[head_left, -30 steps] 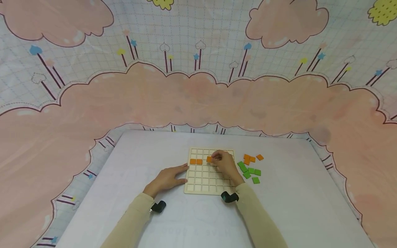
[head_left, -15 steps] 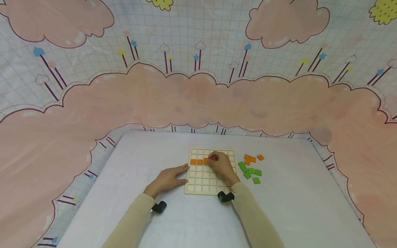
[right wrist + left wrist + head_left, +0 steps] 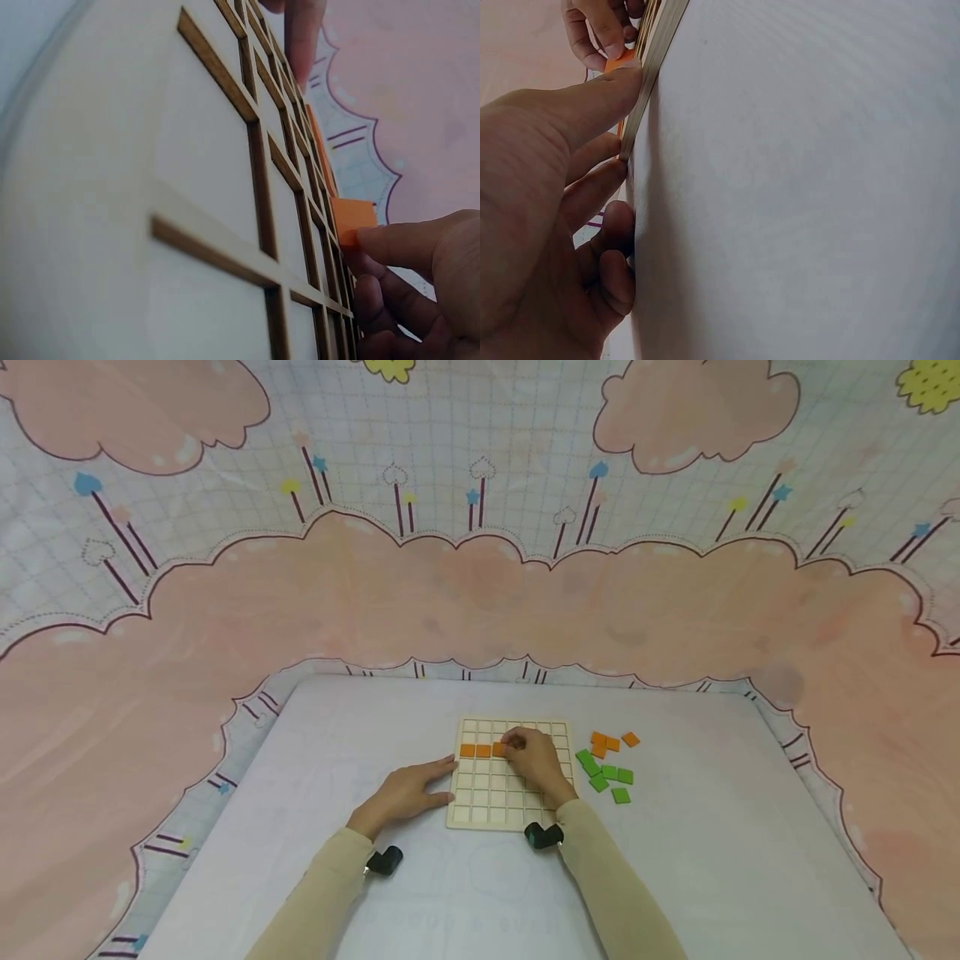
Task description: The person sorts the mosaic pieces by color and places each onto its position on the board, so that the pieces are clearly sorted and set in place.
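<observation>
A pale wooden grid board (image 3: 480, 797) lies on the table, two orange square tiles (image 3: 476, 751) side by side in a row at its left. My right hand (image 3: 538, 762) is over the board and pinches a third orange tile (image 3: 352, 221) beside those two. In the right wrist view that tile stands tilted up from the grid, the thumb on its face; fingertips behind it are partly hidden. My left hand (image 3: 405, 791) touches the board's left edge with extended forefinger and thumb; its other fingers (image 3: 616, 277) bend loosely near the table surface.
Right of the board lie several loose orange tiles (image 3: 612, 744) and several green tiles (image 3: 609, 773), some touching. A white cloth covers the table (image 3: 720, 827). Behind hangs a patterned curtain (image 3: 480, 602). Dark wrist cameras (image 3: 543, 836) sit at both sleeves.
My right hand has moved slightly left, bringing its orange tile next to the two in the row. Over the last half second it hardly moves. The left hand stays in place.
</observation>
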Demonstrator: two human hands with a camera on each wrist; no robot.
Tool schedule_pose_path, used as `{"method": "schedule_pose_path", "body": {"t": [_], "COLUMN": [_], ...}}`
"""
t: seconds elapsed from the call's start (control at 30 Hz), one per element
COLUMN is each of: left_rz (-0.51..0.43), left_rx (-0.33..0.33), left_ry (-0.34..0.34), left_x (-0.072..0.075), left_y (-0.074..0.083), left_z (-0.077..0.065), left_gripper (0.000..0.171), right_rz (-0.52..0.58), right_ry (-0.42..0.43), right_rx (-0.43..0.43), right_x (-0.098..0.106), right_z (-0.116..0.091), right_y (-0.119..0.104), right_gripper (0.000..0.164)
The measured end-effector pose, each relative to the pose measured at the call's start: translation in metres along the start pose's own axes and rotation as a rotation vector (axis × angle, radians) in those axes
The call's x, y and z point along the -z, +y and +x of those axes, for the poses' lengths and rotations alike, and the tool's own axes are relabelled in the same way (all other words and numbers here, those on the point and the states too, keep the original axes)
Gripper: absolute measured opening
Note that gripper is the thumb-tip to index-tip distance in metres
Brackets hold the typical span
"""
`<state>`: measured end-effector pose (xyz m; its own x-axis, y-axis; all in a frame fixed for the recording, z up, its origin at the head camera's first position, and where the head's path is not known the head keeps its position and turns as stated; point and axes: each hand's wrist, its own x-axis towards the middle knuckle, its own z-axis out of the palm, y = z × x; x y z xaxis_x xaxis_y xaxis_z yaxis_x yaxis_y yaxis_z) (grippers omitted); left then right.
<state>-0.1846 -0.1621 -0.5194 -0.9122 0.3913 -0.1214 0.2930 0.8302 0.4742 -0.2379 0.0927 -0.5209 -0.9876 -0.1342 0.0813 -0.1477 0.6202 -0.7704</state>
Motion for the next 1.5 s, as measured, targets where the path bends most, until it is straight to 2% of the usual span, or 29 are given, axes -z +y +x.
{"method": "schedule_pose_path", "body": {"t": [0.37, 0.6, 0.93, 1.07, 1.3, 1.5], "left_rz": [0.007, 0.012, 0.008, 0.008, -0.002, -0.005], "left_rx": [0.004, -0.007, 0.001, -0.007, -0.003, -0.001], "left_ry": [-0.002, 0.004, -0.002, 0.002, 0.004, -0.001], "left_x": [-0.002, -0.001, -0.001, -0.001, 0.001, 0.001], "left_y": [-0.001, -0.001, -0.002, -0.002, 0.0, 0.0], "left_z": [0.0, 0.001, 0.001, 0.001, 0.0, -0.001], "left_gripper": [0.064, 0.063, 0.063, 0.063, 0.063, 0.063], "right_rz": [-0.02, -0.03, 0.08, 0.091, 0.107, 0.107], "right_ry": [-0.022, -0.045, -0.085, -0.078, -0.061, -0.034], "right_rx": [-0.019, -0.002, -0.014, 0.017, 0.005, 0.04], "right_x": [0.0, 0.002, 0.006, 0.011, 0.025, 0.037], "right_z": [-0.003, -0.002, -0.005, -0.007, -0.013, -0.019], "right_y": [-0.002, -0.003, -0.003, -0.006, -0.02, -0.028], "right_gripper": [0.009, 0.016, 0.021, 0.022, 0.025, 0.026]}}
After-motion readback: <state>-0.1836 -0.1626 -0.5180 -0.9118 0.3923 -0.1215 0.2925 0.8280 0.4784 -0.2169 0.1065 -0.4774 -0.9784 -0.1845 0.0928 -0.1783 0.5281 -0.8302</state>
